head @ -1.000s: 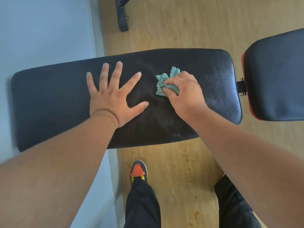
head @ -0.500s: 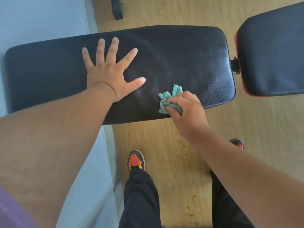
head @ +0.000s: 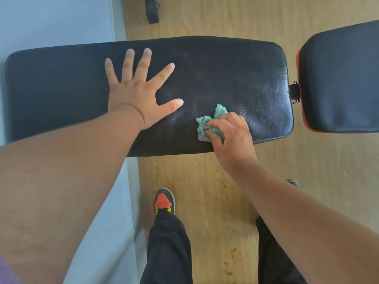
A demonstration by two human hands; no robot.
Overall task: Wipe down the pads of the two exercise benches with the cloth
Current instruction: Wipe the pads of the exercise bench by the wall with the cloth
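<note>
Head view: the teal cloth (head: 207,128) is soft and all scrunched up. It sits on the long black pad (head: 235,78), near the front edge, right of the middle. The right hand (head: 229,138) has its fingers curled round the cloth and pushes it on the pad. The left hand (head: 141,93) lies flat on the same pad w/ all 5 fingers spread wide. That pad is smooth, shiny and has round corners. A 2nd black pad (head: 344,78) w/ a red edge is just beside it on the right. Under them is a light wood floor (head: 205,191). 1 shoe (head: 164,201) has an orange toe.
</note>
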